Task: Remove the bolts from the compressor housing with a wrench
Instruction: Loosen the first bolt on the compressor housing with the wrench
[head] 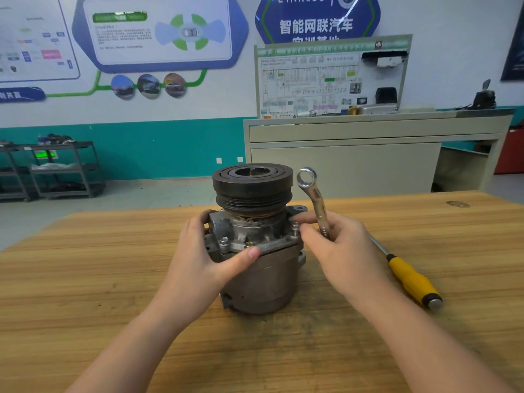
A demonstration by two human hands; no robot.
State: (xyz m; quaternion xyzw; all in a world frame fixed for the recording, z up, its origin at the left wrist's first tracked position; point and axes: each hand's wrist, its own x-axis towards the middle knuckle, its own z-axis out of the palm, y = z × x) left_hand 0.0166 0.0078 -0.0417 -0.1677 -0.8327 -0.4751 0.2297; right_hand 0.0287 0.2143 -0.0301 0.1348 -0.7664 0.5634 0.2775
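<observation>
The compressor housing (256, 268) stands upright on the wooden table (85, 279) right between your hands, pulley (252, 185) on top, a bolt (224, 241) showing on its flange by your left thumb. Your left hand (198, 259) wraps its side, fingers curled round it. Your right hand (340, 248) grips the wrench (314, 199) with its ring end up while its fingertips reach the flange, and a yellow-handled screwdriver (411, 279) lies just outside that hand.

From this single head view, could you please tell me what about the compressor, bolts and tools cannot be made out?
- Far side of the compressor housing: hidden behind the pulley; any bolts there are unseen.
- Wrench: its lower end is covered by the right hand.
- Bolt by the right fingertips: too small and partly covered to judge how far out it is.
- Housing's left face: covered by the left hand.
- Screwdriver tip: behind the right hand.
</observation>
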